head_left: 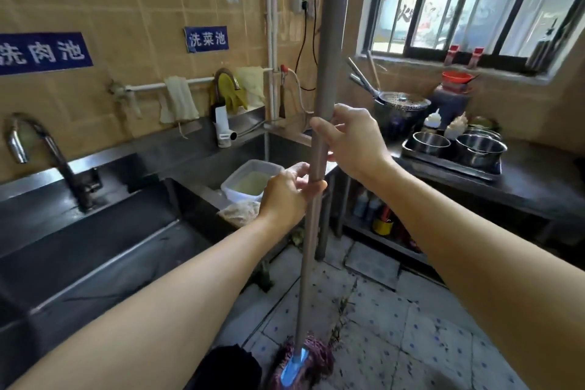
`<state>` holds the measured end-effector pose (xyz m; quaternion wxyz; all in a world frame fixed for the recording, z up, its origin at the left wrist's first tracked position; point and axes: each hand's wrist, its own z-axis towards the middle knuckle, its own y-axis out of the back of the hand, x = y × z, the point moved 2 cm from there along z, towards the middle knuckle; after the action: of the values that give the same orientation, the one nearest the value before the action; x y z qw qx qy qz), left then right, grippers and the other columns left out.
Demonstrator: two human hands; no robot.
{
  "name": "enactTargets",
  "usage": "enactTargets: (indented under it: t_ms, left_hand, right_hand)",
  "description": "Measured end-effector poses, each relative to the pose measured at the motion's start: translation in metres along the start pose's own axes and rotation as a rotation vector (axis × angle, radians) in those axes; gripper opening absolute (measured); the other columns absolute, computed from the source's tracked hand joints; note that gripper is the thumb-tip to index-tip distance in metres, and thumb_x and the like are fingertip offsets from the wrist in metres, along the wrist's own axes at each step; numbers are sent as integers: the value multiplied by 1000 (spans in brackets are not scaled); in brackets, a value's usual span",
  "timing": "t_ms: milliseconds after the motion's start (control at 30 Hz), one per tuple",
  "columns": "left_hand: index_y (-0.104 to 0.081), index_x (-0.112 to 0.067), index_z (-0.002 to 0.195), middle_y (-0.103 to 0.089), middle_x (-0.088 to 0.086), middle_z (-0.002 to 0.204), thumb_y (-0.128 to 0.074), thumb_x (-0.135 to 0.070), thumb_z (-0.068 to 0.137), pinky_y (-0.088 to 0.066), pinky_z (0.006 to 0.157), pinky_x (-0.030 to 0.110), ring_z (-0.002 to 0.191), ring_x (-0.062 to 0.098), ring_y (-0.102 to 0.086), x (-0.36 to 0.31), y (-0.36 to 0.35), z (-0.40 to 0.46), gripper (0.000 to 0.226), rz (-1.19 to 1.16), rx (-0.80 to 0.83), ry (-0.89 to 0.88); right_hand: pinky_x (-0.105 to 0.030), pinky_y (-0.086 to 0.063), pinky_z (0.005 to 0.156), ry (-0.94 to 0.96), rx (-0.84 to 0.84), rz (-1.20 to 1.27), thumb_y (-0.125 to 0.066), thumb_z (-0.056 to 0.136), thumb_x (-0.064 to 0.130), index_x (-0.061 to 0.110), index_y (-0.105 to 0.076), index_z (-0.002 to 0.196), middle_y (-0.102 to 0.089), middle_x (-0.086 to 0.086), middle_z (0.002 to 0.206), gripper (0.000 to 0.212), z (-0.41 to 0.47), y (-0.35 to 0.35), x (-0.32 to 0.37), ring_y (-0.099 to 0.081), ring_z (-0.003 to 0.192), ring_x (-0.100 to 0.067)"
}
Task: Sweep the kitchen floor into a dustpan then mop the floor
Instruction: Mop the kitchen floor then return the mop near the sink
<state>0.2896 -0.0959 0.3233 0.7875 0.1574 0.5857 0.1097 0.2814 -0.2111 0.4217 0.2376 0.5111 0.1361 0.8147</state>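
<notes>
A mop with a long grey metal handle [329,57] stands almost upright in the middle of the view. Its purple-red string head [316,355], fixed by a blue clip, rests on the tiled floor [411,342] at the bottom. My left hand [286,195] grips the handle low down. My right hand [351,139] wraps the handle just above it. A blue grip caps the handle's top end. No dustpan or broom is in view.
A steel double sink [95,247] with a tap [41,152] runs along the left wall; a white tub [250,180] sits in the far basin. A dark counter [538,184] at right holds steel pots [481,149]; bottles stand on its lower shelf. A barred window is above.
</notes>
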Motion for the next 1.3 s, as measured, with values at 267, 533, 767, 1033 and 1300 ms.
enactTargets:
  t_ms: [267,533,767,1033,1300]
  left_hand:
    - [-64,-16,107,-59,-13,81,-62,-7,89,-48,81,24,76,3,-57,63,-46,7,20,-81,28,198]
    - [-59,-3,99,-58,5,67,-59,-1,90,-36,50,6,44,-5,-46,124,-62,8,9,36,49,227]
    - [-64,-4,96,-68,8,79,-65,-14,87,-49,68,28,67,11,-59,176,-58,5,13,0,-66,346]
    - [-61,-4,97,-65,6,80,-63,-12,89,-45,51,11,63,8,-59,220,-31,4,12,-95,-185,486]
    - [-64,-14,88,-66,-1,76,-67,-19,87,-53,73,26,75,15,-65,259,-10,11,6,-67,-258,507]
  right_hand:
    - [-21,-51,61,-73,155,2,-60,90,29,17,-65,100,-66,-1,73,16,2,-32,-83,-62,64,-13]
    - [-26,-47,60,-162,287,1,-62,89,26,10,-63,89,-61,-3,65,16,2,-74,-131,-54,55,-16]
    - [-32,-53,73,-221,415,17,-62,89,26,9,-63,99,-70,-11,84,20,2,-122,-149,-67,78,-26]
    - [-45,-54,82,-189,586,-64,-66,85,34,11,-63,100,-70,-9,91,28,23,-191,-157,-66,86,-27]
    - [-43,-56,82,-139,682,-88,-64,86,39,18,-61,104,-68,-6,97,28,39,-239,-163,-67,87,-24]
